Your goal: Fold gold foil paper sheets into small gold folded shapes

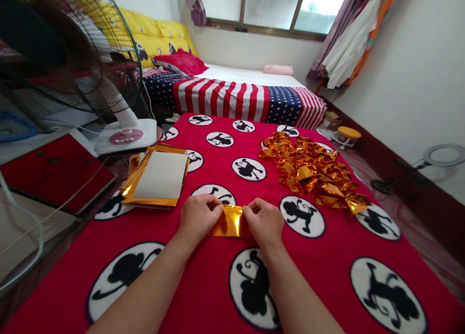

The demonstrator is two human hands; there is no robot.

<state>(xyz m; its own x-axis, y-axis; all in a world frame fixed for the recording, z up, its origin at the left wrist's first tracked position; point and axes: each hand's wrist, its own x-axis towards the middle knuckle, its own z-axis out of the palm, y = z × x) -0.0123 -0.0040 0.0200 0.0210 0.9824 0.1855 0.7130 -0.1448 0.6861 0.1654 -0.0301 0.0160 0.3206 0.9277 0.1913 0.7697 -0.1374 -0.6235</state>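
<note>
Between my two hands a piece of shiny gold foil paper (232, 222) is held low over the red cloth, its lower edge straight. My left hand (199, 219) pinches the upper left part of it, thumb against fingertips. The upper right part is pinched in the same way by my right hand (264, 222). Left of my hands lies a stack of gold-edged sheets (162, 174), a pale panel facing up on top. To the right spreads a heap of folded gold foil pieces (308, 167), crumpled and pinched in shape.
A red cloth with black monkey figures in white circles (249, 169) covers the surface. An electric fan (125, 130) stands at the left beside a dark red panel (54, 167). Beyond is a bed (225, 99); a yellow stool (348, 133) and ring light (443, 155) are right.
</note>
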